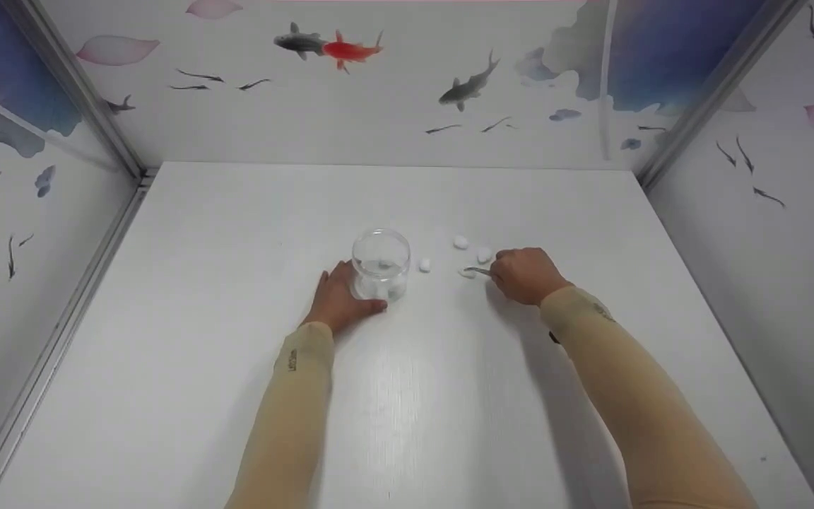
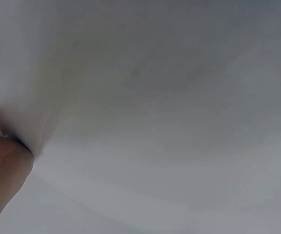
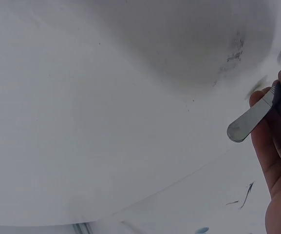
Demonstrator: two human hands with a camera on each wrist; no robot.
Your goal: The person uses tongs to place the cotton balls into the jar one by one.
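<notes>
**Clear jar steadied, tweezers at the cotton**

Clear plastic was what my left hand [image 1: 340,300] curled round: the jar [image 1: 380,265], upright near the middle of the white desk [image 1: 237,233], with a few cotton balls showing through its wall. My right hand [image 1: 526,274] pinched a pair of metal tweezers [image 1: 479,270], their tips touching one cotton ball [image 1: 468,273] just right of the jar. Three more balls [image 1: 482,254] lay loose close by, toward the far edge, one of them just beside the jar.

The head view alone showed all of that together. The right wrist view gave me instead the rounded back end of the tweezers [image 3: 250,122] sticking out between my fingers [image 3: 276,156], over bare desk; no cotton or jar appeared there. The left wrist view was mostly a pale blur with a bit of my hand [image 2: 4,180] at its lower left, so the grip could not be read from it.
</notes>
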